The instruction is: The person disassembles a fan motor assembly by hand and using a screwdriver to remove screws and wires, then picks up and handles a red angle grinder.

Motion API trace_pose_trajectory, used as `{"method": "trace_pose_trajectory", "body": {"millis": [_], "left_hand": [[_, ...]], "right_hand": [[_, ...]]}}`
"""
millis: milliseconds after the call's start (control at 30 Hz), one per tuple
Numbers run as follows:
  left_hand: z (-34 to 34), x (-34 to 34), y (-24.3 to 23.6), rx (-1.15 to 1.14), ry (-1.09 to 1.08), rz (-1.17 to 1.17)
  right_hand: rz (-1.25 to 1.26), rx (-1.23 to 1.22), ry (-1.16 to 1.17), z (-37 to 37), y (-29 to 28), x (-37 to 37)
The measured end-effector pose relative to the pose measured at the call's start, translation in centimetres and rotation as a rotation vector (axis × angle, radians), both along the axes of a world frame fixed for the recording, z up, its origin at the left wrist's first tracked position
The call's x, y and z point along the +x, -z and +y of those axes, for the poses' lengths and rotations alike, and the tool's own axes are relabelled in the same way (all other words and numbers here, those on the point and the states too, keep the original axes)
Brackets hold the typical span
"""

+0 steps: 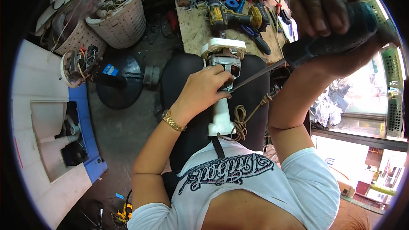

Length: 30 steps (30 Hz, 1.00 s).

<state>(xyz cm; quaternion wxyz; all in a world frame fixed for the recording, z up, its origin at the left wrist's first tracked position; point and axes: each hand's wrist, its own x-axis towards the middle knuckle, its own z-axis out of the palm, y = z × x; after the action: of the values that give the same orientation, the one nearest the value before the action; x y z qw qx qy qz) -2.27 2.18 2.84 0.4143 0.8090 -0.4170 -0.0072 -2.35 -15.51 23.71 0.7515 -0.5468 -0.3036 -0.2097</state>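
Observation:
My left hand (208,87) grips a white plastic fan neck with a bare metal motor (223,59) at its top, resting on my lap between black trouser legs. A gold watch sits on that wrist. My right hand (336,12), raised close to the camera, is closed around the dark green handle of a long screwdriver (298,53). Its shaft slants down to the left and its tip meets the motor housing right beside my left fingers. A brown cord (243,119) loops off the white neck.
A wooden workbench (198,27) ahead holds a yellow cordless drill (230,17), pliers and small parts. A black round fan base (119,81) and white perforated tubs (123,19) stand on the floor at left. A white and blue appliance body (51,123) lies at far left.

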Motion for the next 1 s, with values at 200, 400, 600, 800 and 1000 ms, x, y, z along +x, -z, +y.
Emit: {"method": "trace_pose_trajectory", "body": {"millis": [200,400,600,800,1000], "left_hand": [[-0.1,0.1,0.0,0.019,0.019,-0.050],[-0.1,-0.1,-0.7,0.026,0.027,0.008],[0.7,0.4,-1.9,-0.062,0.056,0.101],[-0.6,1.7,-2.7,-0.292,0.253,0.178],[-1.1,1.9,-2.1,-0.301,0.223,0.465]], "right_hand": [[0.033,0.254,0.871,4.2,0.0,0.7],[-0.082,0.098,-0.663,-2.4,1.7,4.2],[-0.157,-0.088,0.058,-2.4,2.5,2.3],[0.051,-0.016,-0.607,-3.4,5.1,5.0],[0.326,0.007,-0.363,-1.1,9.1,0.0]]}}
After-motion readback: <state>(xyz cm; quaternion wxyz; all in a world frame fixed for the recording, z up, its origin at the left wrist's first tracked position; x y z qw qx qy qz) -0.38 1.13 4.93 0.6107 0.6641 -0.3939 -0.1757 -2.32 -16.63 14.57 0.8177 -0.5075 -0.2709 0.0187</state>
